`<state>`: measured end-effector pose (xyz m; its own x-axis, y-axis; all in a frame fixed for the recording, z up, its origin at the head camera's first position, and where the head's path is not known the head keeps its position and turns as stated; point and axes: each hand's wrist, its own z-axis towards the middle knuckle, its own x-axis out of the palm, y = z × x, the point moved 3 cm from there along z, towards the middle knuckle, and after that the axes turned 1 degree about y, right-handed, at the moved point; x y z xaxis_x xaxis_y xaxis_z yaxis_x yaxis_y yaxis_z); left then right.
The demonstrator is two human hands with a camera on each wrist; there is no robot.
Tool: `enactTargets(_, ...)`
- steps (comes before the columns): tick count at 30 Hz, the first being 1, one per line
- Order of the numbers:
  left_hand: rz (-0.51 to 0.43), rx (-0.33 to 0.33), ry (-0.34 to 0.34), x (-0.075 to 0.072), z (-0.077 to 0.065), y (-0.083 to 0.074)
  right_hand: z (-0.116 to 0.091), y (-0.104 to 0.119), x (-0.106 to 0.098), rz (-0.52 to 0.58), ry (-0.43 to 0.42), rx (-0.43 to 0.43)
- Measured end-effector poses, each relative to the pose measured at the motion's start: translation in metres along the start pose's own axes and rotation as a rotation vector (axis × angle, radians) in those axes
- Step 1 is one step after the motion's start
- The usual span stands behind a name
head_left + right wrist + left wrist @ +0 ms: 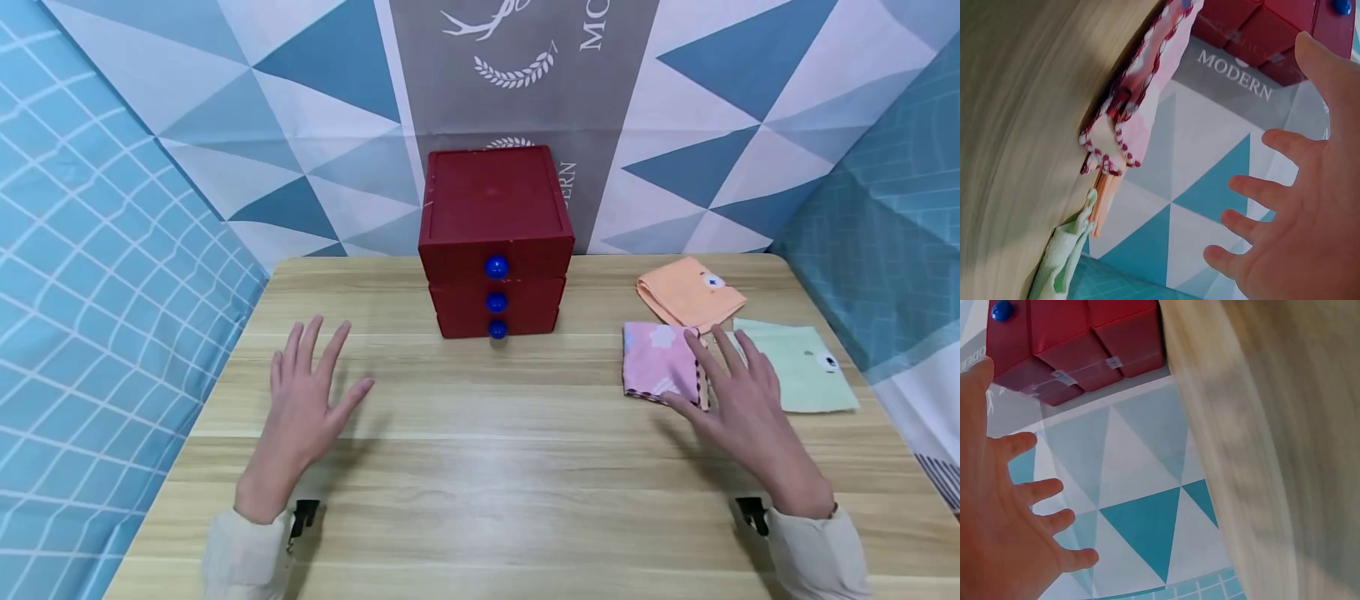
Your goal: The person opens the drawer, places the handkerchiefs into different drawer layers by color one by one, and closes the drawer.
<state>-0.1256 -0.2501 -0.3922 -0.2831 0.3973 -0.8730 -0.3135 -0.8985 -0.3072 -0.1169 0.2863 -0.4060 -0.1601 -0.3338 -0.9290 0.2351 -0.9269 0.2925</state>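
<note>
My left hand (303, 408) hovers over the left side of the wooden table with its fingers spread and nothing in it. On the right, my right hand (746, 408), also spread and holding nothing, is above the folded towels. Nearest to it lies a pink towel (656, 358) with a dark stitched edge, partly behind the fingertips. A green towel (813, 375) with an eye design sits to its right, and an orange towel (682, 292) lies farther back. At the table's back middle stands a dark red drawer box (495, 196) with three blue knobs, its drawers closed.
The wooden table (480, 500) reaches a patterned wall cloth (337, 108) at the back, just behind the drawer box. Blue gridded cloth (97, 292) hangs along the left edge, and teal cloth (877, 225) along the right.
</note>
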Motion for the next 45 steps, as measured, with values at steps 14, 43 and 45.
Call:
enactTargets(14,-0.197,0.109,-0.010,-0.028,0.033,-0.013,0.003,0.024,-0.001,0.116,0.029,-0.105)
enactTargets(43,-0.411,0.312,0.021,-0.043,0.153,-0.065,0.055,0.119,0.010,0.321,0.259,-0.280)
enactTargets(45,-0.417,0.303,0.034,-0.042,0.161,-0.067,0.062,0.126,0.013,0.361,0.283,-0.282)
